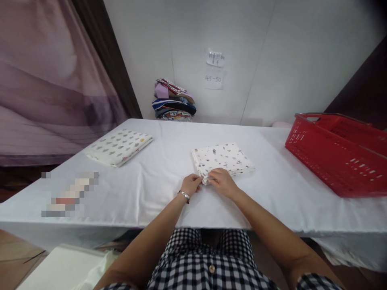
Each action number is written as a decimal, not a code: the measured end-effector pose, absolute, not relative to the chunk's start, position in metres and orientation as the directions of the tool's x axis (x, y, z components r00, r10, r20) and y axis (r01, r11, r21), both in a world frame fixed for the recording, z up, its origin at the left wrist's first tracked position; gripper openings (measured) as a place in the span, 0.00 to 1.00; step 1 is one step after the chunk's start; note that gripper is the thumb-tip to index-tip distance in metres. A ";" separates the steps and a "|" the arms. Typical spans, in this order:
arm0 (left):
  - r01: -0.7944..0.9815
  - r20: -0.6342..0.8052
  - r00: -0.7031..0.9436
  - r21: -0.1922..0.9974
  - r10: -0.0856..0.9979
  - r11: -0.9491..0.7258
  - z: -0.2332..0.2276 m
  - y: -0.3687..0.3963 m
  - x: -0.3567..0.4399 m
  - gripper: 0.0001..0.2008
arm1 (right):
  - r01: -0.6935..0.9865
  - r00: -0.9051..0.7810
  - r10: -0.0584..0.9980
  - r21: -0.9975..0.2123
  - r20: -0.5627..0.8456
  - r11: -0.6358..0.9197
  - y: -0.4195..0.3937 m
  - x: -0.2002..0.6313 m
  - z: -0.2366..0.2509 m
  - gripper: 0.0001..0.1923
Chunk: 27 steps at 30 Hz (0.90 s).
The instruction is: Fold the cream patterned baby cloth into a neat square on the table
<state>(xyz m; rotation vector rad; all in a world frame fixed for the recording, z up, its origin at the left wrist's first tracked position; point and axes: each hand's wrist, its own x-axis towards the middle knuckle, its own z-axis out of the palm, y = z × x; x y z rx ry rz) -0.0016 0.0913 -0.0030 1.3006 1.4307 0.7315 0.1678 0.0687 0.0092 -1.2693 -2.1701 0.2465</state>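
Observation:
A folded white cloth (223, 157) with small scattered prints lies in front of me on the white-covered table (169, 153). At its near left corner, my left hand (191, 185) pinches the layered edge between thumb and fingers; a silver bracelet is on that wrist. My right hand (222, 181) is closed on the same corner from the right, its fingertips on the near edge. The two hands are close together, and the fingers hide part of the corner. The rest of the cloth lies flat, its folded layers showing along the near side.
Another folded cloth (121, 147) with grey prints lies at the table's left. A red plastic basket (326, 161) stands at the right. A stack of folded fabrics (173, 102) is against the wall, beside paper notes (214, 78). A blurred patch covers something at the near left.

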 end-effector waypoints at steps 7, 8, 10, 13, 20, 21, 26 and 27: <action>0.357 -0.316 0.156 0.902 0.936 0.245 -0.004 0.091 -0.002 0.07 | 0.769 -0.347 0.895 -0.460 0.282 0.443 0.074 0.162 0.008 0.09; 0.356 -0.328 0.164 0.899 0.930 0.254 -0.004 0.092 -0.002 0.07 | 0.768 -0.340 0.902 -0.475 0.267 0.430 0.075 0.162 0.008 0.09; 0.348 -0.346 0.180 0.898 0.921 0.270 -0.005 0.095 -0.001 0.06 | 0.751 -0.330 0.914 -0.522 0.235 0.405 0.079 0.162 0.008 0.09; 0.338 -0.359 0.199 0.899 0.912 0.280 -0.006 0.097 -0.001 0.06 | 0.701 -0.319 0.930 -0.614 0.185 0.363 0.086 0.165 0.007 0.08; 0.345 -0.368 0.204 0.894 0.907 0.285 -0.005 0.098 -0.002 0.08 | 0.706 -0.342 0.933 -0.624 0.113 0.334 0.097 0.164 0.009 0.05; 0.346 -0.370 0.205 0.893 0.906 0.287 -0.004 0.098 -0.002 0.08 | 0.719 -0.344 0.932 -0.605 0.119 0.342 0.098 0.163 0.009 0.04; 0.323 -0.385 0.209 0.895 0.899 0.309 -0.007 0.101 -0.002 0.07 | 0.664 -0.264 0.923 -0.642 0.278 0.384 0.092 0.161 0.009 0.09; 0.319 -0.388 0.211 0.895 0.897 0.312 -0.009 0.102 -0.002 0.07 | 0.643 -0.265 0.911 -0.646 0.318 0.412 0.090 0.162 0.008 0.08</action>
